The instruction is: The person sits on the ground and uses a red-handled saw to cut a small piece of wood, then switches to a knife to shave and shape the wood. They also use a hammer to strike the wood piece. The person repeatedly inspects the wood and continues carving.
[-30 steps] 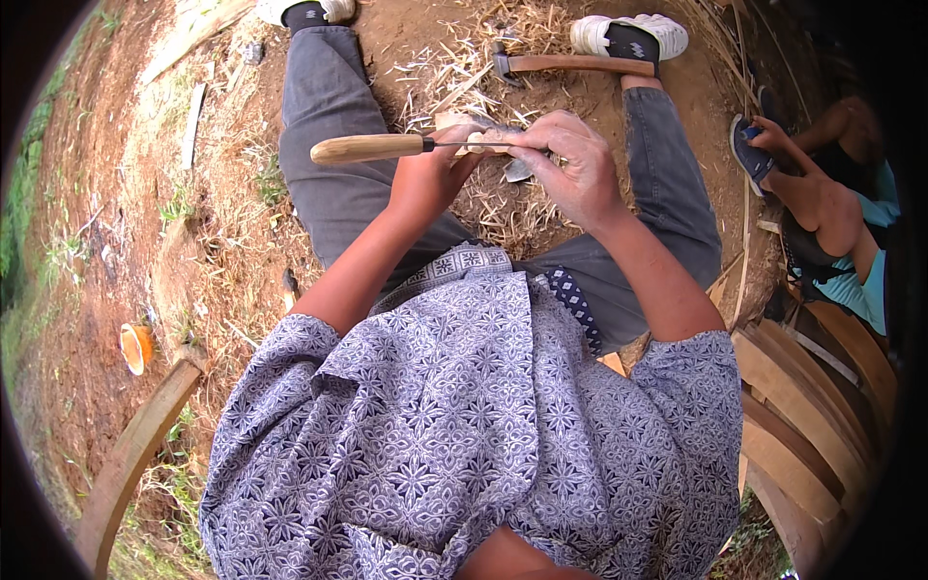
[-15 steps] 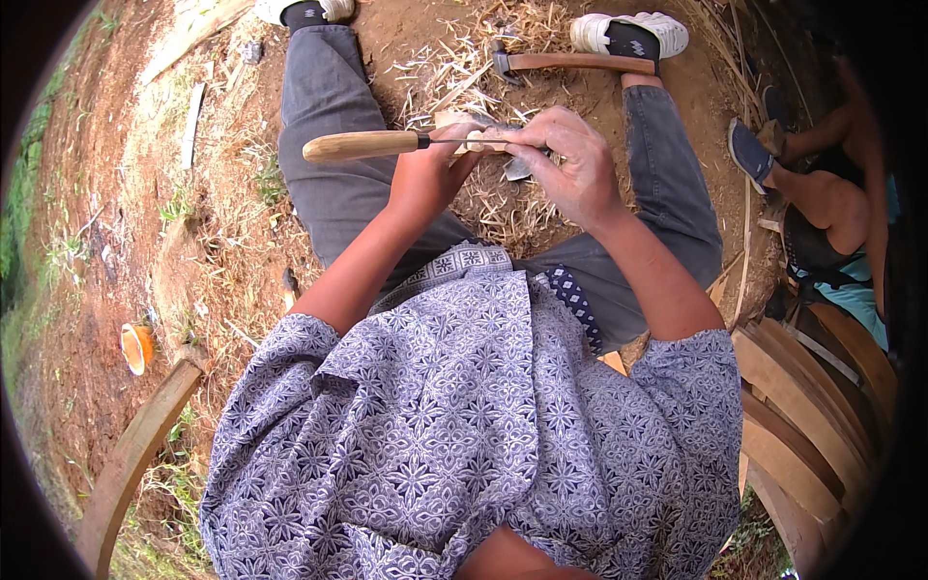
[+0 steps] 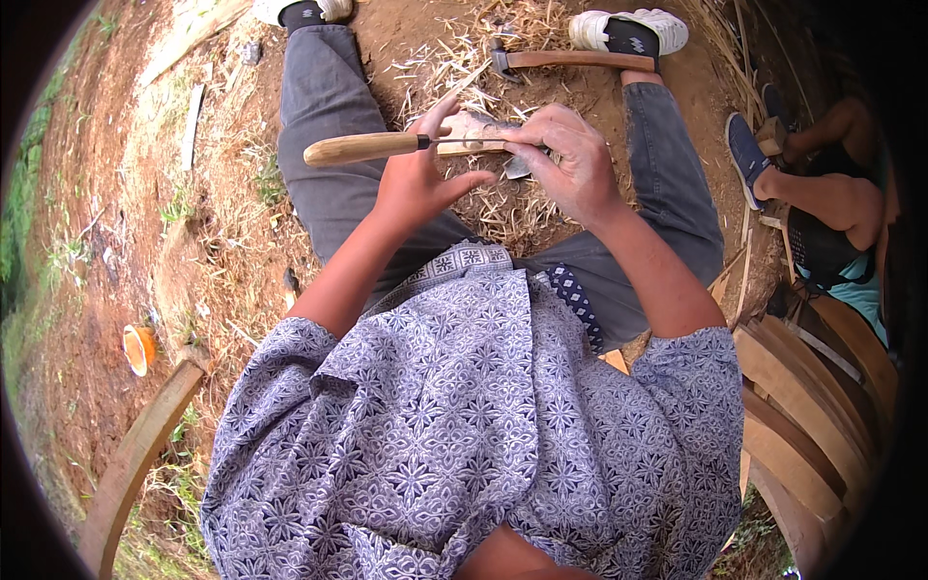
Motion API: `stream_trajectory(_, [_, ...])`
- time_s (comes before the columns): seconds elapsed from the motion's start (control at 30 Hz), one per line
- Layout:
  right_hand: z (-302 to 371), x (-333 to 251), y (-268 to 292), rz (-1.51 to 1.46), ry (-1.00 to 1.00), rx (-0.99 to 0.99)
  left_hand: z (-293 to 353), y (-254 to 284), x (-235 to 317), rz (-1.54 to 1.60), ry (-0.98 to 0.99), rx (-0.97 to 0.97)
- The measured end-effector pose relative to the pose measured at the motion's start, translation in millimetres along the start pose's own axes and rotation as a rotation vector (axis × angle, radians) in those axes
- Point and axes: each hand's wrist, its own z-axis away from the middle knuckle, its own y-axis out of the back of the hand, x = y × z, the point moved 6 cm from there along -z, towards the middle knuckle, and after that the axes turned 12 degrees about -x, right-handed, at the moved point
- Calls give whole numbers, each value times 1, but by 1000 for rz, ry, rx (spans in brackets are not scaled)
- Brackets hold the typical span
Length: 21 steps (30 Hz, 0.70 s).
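A hand tool with a long pale wooden handle, a dark collar and a thin metal shaft lies crosswise over my lap, its handle to the left. I cannot tell what kind of tool it is. My right hand pinches the far end of the shaft between thumb and fingers. My left hand is open behind the shaft near the collar, thumb and fingers spread apart. Beyond the shaft, between the hands, shows a pale piece of wood, partly covered. A small grey metal piece shows below my right fingers.
A hammer with a wooden handle lies by my right shoe, among wood shavings between my legs. Curved wooden boards are stacked at the right. Another person's leg is close by there. An orange bowl-like object sits far left.
My left hand has opened, its fingers and thumb parting from the shaft. The tool and my right hand stay nearly in place. The other person's leg has shifted slightly.
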Motion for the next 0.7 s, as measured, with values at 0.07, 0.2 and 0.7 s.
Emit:
stream_trajectory(0.07, [-1,0,1,-15,14,1,9,27,-4,116,-50,15])
stream_trajectory(0.2, [-1,-1,3,-9,38,-6,30,117,13,235,-51,219])
stream_trajectory(0.7, [-10,1,10,-24,19,-65,-15,95,89,-1039,-7,-564])
